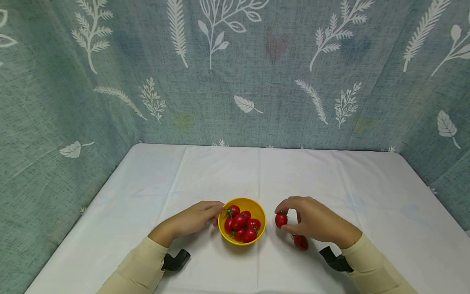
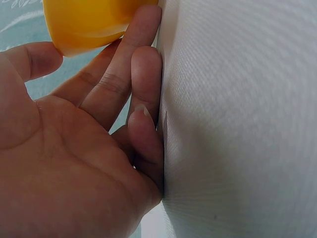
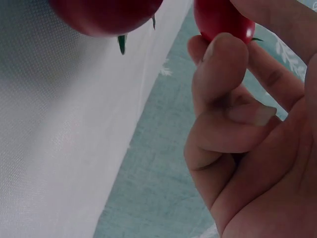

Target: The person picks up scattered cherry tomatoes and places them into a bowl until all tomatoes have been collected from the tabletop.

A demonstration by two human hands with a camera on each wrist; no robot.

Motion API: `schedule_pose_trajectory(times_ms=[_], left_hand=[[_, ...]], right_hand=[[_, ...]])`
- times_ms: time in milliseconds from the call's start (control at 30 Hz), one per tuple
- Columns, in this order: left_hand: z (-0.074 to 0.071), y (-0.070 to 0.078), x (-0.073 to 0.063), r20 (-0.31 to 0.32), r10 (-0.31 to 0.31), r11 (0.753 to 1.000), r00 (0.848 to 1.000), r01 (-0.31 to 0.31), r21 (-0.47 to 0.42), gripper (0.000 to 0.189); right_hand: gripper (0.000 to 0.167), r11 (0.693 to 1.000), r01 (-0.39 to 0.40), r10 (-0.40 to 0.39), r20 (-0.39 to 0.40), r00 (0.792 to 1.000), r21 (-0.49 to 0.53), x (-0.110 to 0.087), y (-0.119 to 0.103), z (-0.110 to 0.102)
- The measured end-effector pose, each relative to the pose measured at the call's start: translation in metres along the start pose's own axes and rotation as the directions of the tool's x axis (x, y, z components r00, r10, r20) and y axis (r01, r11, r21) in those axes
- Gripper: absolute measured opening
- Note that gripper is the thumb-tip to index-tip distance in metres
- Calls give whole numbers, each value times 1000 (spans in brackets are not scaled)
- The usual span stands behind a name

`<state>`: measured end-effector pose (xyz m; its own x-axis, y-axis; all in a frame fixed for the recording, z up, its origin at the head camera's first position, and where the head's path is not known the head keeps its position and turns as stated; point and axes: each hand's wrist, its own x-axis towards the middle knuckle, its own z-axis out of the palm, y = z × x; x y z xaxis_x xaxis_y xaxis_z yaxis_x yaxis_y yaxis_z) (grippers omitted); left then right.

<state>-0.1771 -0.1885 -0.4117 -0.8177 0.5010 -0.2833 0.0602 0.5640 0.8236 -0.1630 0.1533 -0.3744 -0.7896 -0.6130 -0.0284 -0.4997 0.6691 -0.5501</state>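
Note:
A yellow bowl point(image 1: 240, 242) with several small red tomatoes point(image 1: 239, 221), some with green stems, stands on the table. At its left side is my left hand point(image 1: 194, 220). In the left wrist view the thumb point(image 2: 44, 59) meets the bowl's upper edge, and the other fingers lie low against its side. To the right of the bowl, my right hand point(image 1: 312, 218) pinches one red tomato point(image 1: 281, 220) between thumb and fingertips. Another tomato point(image 1: 301, 242) lies on the cloth below that hand; it looms large in the right wrist view point(image 3: 106, 15).
A white cloth point(image 1: 220, 171) with fold lines covers the table. Grey-green curtains point(image 1: 235, 81) with white leaf prints hang behind it and at both sides. A black strap piece point(image 1: 176, 260) sits at the left wrist, another point(image 1: 335, 259) at the right wrist.

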Motion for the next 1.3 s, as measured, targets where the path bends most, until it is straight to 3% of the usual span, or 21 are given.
schedule_pose_trajectory(times_ms=[333, 900, 1300], left_hand=[[0, 0, -1, 2, 11, 1000, 1000, -11, 3, 40], [0, 0, -1, 4, 19, 1000, 1000, -19, 7, 38], [0, 1, -2, 3, 21, 1000, 1000, -21, 13, 38]], right_hand=[[34, 1000, 25, -26, -70, 997, -11, 0, -4, 0], [36, 997, 61, -65, -122, 990, -35, 2, -19, 1], [37, 992, 104, -110, -88, 990, -77, 14, -32, 5]])
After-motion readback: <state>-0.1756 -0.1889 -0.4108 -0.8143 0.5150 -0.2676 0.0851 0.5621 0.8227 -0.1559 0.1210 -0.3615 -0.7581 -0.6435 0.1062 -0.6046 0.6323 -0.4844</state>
